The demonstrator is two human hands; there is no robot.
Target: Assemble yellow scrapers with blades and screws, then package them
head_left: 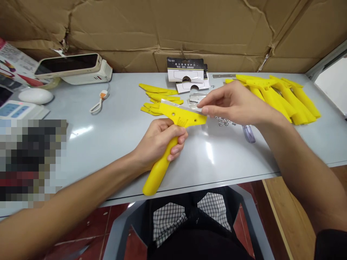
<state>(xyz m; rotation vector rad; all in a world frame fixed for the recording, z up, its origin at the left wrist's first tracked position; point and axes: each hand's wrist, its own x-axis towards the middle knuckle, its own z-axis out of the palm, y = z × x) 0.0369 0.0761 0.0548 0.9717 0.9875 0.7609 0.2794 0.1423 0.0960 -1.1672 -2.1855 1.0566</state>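
Note:
My left hand (165, 142) is wrapped round the neck of a yellow plastic scraper (157, 175), its wide head tilted up and away from me. A thin metal blade (184, 107) lies along the head's far edge. The thumb and forefinger of my right hand (230, 104) pinch the right end of this blade. Two holes show in the head. Just beyond the head are several yellow head plates (157, 89) and some loose metal blades (197, 97). Small metal screws or nuts (223, 122) lie in a pile below my right hand, partly hidden by it.
Several yellow scraper handles (282, 97) are heaped at the right. A clear purplish handle (248, 133) lies near my right wrist. Black-and-white packaging cards (185, 70) stand before the cardboard wall (162, 29). At the left are a phone (67, 65), a strap (100, 102) and a white mouse (36, 95).

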